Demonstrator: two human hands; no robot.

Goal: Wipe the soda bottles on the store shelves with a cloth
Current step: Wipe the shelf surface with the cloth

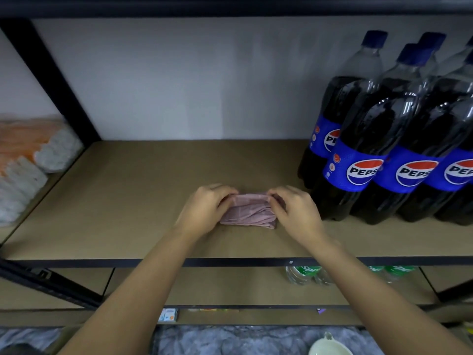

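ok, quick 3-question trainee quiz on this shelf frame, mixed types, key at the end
1. True or false: the left hand and right hand both pinch the pink cloth.
2. The Pepsi bottles have caps of which colour? A red, B blue, C green.
3. Fill in: the cloth lies on the ____.

Key: 1 true; 2 B; 3 shelf board.

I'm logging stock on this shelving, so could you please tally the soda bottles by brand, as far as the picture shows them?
Pepsi bottles: at least 6 show on the upper shelf; the right edge cuts the group off.
Sprite bottles: 3 partly visible on the shelf below.
Total: at least 9.
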